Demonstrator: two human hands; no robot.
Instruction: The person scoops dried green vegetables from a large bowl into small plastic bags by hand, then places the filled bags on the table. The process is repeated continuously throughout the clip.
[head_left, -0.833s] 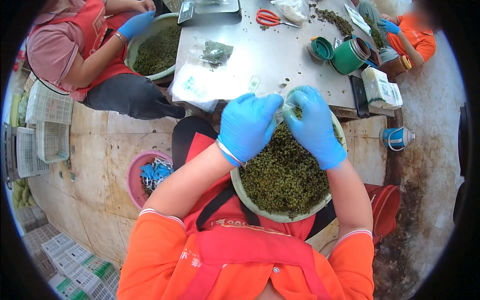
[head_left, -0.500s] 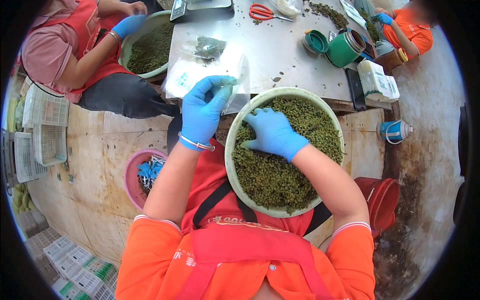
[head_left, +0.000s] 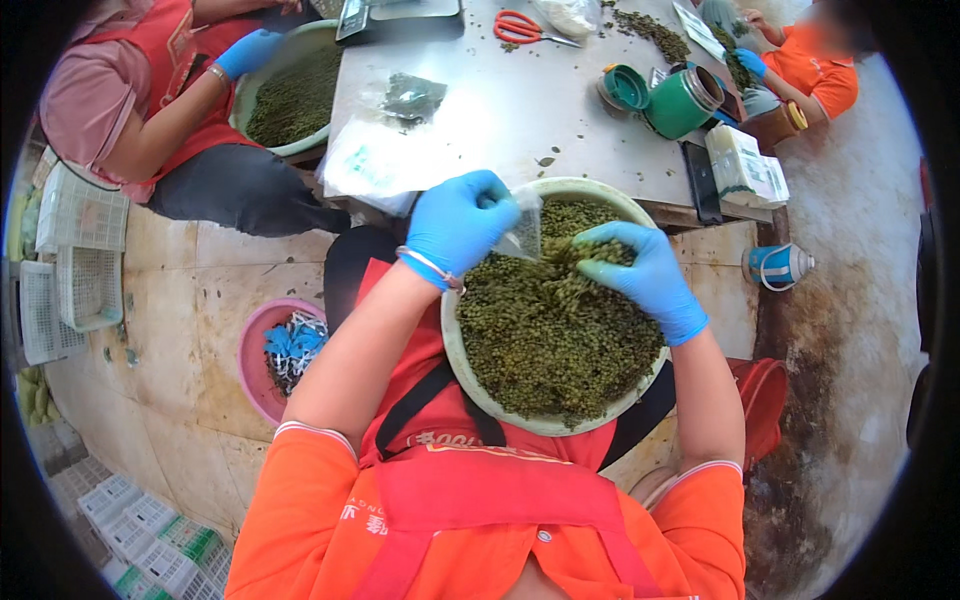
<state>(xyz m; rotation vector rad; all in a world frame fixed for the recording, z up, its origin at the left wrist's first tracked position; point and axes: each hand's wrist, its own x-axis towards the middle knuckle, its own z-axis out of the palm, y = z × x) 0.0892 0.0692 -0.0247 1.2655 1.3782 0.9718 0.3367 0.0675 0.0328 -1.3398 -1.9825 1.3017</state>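
A pale round basin (head_left: 456, 340) rests on my lap, heaped with small green berries (head_left: 560, 350) on stems that look like green peppercorns. Pinched in the gloved fingers of my left hand (head_left: 458, 222) is a small clear plastic bag (head_left: 524, 230), hanging over the basin's far left part. My right hand (head_left: 648, 282), also in a blue glove, is over the right side with thumb and fingers closed around a clump of green peppercorns (head_left: 570, 256) beside the bag's mouth. The exact edge of the clump blends into the heap.
Ahead is a metal table (head_left: 590, 140) with a filled bag (head_left: 412, 97), a stack of clear bags (head_left: 365, 160), scissors (head_left: 530, 28), a scale (head_left: 400, 18) and a green jar (head_left: 684, 104). A pink bin (head_left: 262, 350) stands left. Two co-workers sit at far left and far right.
My left hand has moved right, bringing the clear bag over the basin. The right hand has shifted right and now grasps a clump of peppercorns.
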